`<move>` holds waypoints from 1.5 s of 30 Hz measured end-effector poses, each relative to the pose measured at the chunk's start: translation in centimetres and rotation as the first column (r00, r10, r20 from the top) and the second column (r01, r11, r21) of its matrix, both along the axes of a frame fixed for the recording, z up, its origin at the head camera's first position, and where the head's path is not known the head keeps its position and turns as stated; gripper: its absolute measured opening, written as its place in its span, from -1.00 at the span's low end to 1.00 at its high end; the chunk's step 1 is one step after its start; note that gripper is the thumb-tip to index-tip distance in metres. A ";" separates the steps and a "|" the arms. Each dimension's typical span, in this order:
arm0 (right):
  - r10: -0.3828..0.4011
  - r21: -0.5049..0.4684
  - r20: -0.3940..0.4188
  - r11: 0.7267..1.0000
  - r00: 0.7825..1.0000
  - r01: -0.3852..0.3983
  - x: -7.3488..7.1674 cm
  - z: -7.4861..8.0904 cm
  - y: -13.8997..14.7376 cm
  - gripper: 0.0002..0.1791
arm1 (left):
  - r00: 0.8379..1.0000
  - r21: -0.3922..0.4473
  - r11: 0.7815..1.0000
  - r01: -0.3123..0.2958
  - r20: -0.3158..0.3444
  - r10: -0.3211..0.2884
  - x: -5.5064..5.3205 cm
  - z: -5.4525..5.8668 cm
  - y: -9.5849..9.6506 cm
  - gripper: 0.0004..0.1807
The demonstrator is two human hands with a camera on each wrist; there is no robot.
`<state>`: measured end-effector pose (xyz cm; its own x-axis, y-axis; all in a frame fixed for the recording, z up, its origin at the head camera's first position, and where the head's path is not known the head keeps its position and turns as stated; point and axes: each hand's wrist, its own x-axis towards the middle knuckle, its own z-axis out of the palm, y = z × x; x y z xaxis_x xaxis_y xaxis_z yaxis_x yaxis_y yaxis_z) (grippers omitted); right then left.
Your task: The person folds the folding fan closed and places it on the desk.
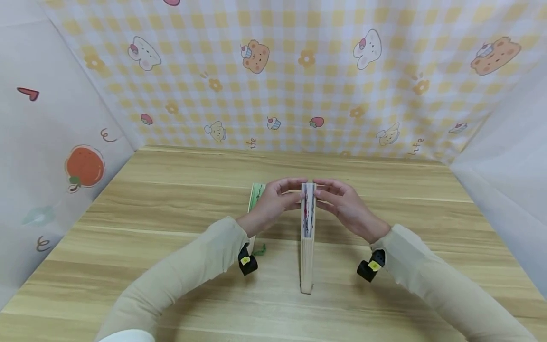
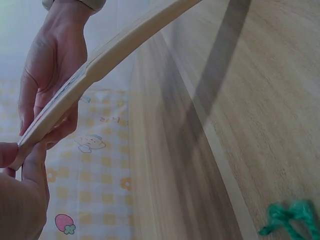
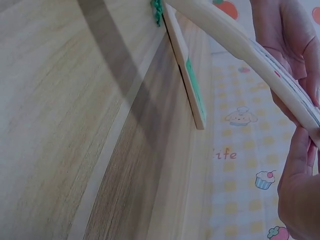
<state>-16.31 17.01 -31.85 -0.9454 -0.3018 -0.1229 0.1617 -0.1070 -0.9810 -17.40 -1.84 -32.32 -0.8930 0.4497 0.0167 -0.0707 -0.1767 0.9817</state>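
Note:
A folded folding fan with pale wooden ribs and a white printed leaf points away from me, held in both hands above the table. My left hand pinches the leaf end from the left, thumb near and fingers beyond. From the other side my right hand grips the same end. Seen from the left wrist, the fan's edge slants up, clear of the wood. A second folded fan with a green leaf lies on the table, partly hidden behind my left hand in the head view.
A green tassel lies by the near end of the green fan. The wood-grain table runs back to a yellow checked cloth. White printed cloth hangs along the left side.

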 end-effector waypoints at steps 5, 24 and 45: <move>-0.014 0.022 0.010 1.000 1.000 0.013 -1.0 -0.6 -0.1 -0.55 | 0.999 -0.001 0.999 -0.042 0.020 0.042 -0.7 -0.7 0.3 -0.62; -0.087 0.101 0.103 0.992 0.991 0.077 -5.1 -3.8 -0.7 -0.56 | 0.963 -0.081 0.996 -0.031 0.265 0.051 -5.9 -3.3 0.9 -0.57; -0.061 0.265 0.152 0.964 0.987 0.019 -7.2 -5.5 -1.0 -0.49 | 0.944 -0.280 0.959 -0.037 0.305 0.126 -7.9 -5.1 1.5 -0.51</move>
